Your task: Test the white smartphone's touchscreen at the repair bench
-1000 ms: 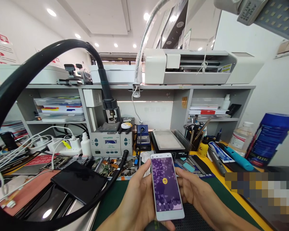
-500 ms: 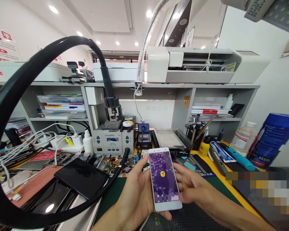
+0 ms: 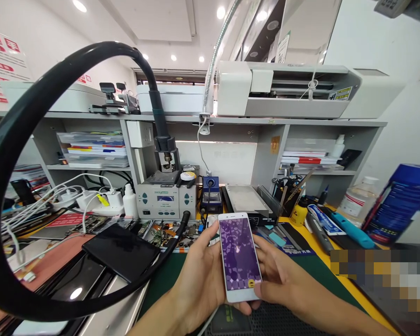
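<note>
A white smartphone (image 3: 238, 256) is held upright above the green mat (image 3: 310, 270), its lit screen showing a purple pattern. A round yellow icon sits at the screen's lower right. My left hand (image 3: 201, 275) wraps round the phone's left side, thumb along the edge and fingertips showing under the bottom. On the other side, my right hand (image 3: 280, 275) grips the phone's right edge. The right thumb rests on its lower right corner, by the yellow icon. Fingers behind the phone are partly hidden. A dark pad (image 3: 231, 322) lies below the hands, with a pale cable beside it.
A thick black hose (image 3: 38, 107) loops across the left from a hot air station (image 3: 167, 200). Phones and a black panel (image 3: 121, 252) are piled at left. Behind stand a parts tray (image 3: 170, 233) and a flat heating plate (image 3: 247, 200). Bottles and tools line the right.
The yellow icon has gone from the middle of the screen to its lower right, under my right thumb. My right hand has closed in on the phone, and the view has shifted slightly.
</note>
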Tool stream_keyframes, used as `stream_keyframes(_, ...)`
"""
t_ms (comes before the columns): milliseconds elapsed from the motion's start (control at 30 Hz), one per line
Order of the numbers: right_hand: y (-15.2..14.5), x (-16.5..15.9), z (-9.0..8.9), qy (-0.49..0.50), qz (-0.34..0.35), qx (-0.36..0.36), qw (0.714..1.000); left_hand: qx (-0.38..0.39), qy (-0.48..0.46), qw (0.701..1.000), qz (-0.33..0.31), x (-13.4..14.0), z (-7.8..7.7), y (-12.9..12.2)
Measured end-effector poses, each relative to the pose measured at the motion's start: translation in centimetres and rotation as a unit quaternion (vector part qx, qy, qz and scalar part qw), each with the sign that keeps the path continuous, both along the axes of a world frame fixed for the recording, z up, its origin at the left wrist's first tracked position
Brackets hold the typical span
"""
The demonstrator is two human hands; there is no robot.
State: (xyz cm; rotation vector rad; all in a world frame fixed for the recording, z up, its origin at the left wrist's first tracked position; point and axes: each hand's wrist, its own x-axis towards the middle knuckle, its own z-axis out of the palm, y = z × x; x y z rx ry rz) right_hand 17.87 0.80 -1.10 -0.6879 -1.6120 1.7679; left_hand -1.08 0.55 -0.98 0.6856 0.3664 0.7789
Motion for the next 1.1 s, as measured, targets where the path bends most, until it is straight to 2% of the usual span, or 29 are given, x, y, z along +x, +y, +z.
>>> stream_keyframes(233, -0.01, 0.14, 0.86, -0.021, -0.007, -0.011, 1.000, 0.003, -0.007, 1.000, 0.003, -0.06, 0.09, -0.11)
stream_keyframes(467, 0.03, 0.32, 0.88, -0.001, 0.002, -0.036, 0.999, 0.007, -0.002, 1.000, 0.003, -0.07, 0.14, 0.02)
stream_keyframes(600, 0.33, 0.45, 0.76, -0.004, -0.025, -0.054, 0.998, 0.004, 0.000, 1.000, 0.005, -0.11, 0.25, -0.08)
stream_keyframes(1100, 0.41, 0.30, 0.27, -0.033, -0.044, -0.015, 0.998, 0.004, 0.006, 1.000, 0.016, -0.09, 0.04, -0.21)
